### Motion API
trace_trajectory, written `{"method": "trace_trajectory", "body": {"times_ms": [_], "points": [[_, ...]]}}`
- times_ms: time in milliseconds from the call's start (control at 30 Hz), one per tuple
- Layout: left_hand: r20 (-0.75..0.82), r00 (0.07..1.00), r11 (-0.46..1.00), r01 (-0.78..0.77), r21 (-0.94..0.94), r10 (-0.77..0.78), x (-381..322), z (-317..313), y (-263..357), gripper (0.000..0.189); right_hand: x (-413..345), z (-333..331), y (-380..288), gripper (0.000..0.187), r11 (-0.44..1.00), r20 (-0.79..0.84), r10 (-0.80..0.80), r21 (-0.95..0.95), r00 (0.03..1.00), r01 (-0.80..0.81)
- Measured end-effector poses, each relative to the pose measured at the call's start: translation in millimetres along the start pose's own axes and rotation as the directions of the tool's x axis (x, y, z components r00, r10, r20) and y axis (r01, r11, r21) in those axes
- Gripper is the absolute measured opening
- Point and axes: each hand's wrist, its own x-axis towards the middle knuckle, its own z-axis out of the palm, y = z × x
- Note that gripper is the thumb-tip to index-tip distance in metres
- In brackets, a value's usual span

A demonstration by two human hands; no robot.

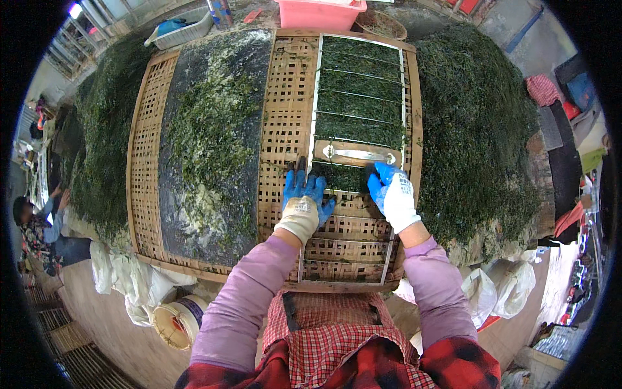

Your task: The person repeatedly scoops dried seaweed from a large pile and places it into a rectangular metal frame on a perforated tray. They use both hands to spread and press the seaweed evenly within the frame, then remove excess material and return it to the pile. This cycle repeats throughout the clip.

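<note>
A white metal frame with crossbars (315,92) lies on a woven bamboo tray (286,97). Its far compartments hold flat layers of chopped green plant material (359,75); the near ones show bare weave. Across the frame sits a wooden board (324,156) with a metal handle (359,154). My left hand (303,202), in a blue-coated glove, rests with fingers spread over the frame's left bar. My right hand (394,194), gloved alike, has its fingers bent down at the right end of the green layer (340,177) just below the board. Its fingertips are partly hidden.
A dark mat (167,194) bears loose green leaves and pale powder. Large green heaps flank the tray, left (114,146) and right (476,136). A pink tub (320,15) and grey bin (187,33) stand beyond. A bucket (170,326) is below left; another person (41,233) sits far left.
</note>
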Motion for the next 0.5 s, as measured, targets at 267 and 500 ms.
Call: {"method": "trace_trajectory", "body": {"times_ms": [267,500], "points": [[-0.256,0.962,0.976,-0.138,-0.167,0.092,-1,-22,-29,0.047,51,-8,-41,0.038,0.99,0.207,0.024,-0.139,0.978,0.005],[-0.444,0.896,0.947,-0.147,-0.285,0.006,-28,-32,-74,0.034,20,-6,-34,0.026,0.992,0.437,-0.037,-0.092,0.899,0.086]]}}
